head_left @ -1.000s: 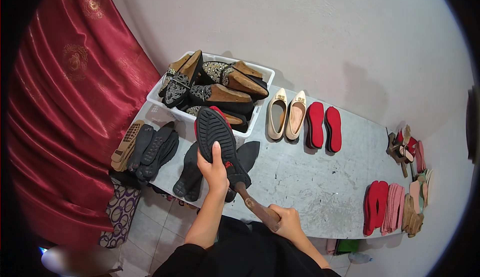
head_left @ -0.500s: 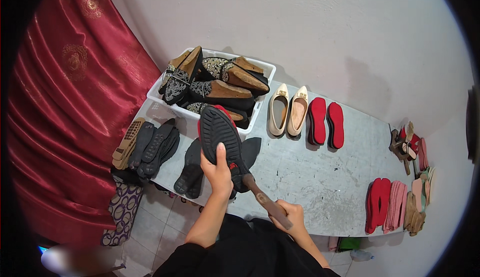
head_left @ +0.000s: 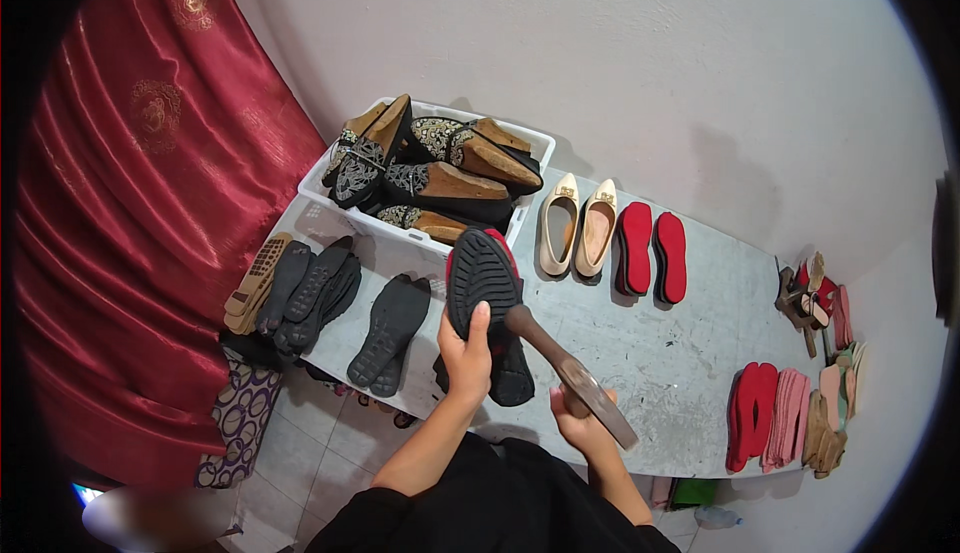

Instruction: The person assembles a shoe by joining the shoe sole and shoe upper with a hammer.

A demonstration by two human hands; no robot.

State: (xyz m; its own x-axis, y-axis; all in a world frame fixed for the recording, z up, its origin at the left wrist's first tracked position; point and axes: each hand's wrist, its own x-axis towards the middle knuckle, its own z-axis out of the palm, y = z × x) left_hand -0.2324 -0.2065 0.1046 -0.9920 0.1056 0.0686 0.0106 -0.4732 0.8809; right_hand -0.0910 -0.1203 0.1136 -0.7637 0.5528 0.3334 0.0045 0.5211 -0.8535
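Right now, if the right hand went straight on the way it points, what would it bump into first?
Probably the black-soled shoe in the left hand: the hammer-like tool in the right hand overlaps it in view, though depth is unclear.

I see a boxy white plastic basket on the long grey table. Right of it stand cream pointed shoes, then flat red soles. Flat black soles lie before it.
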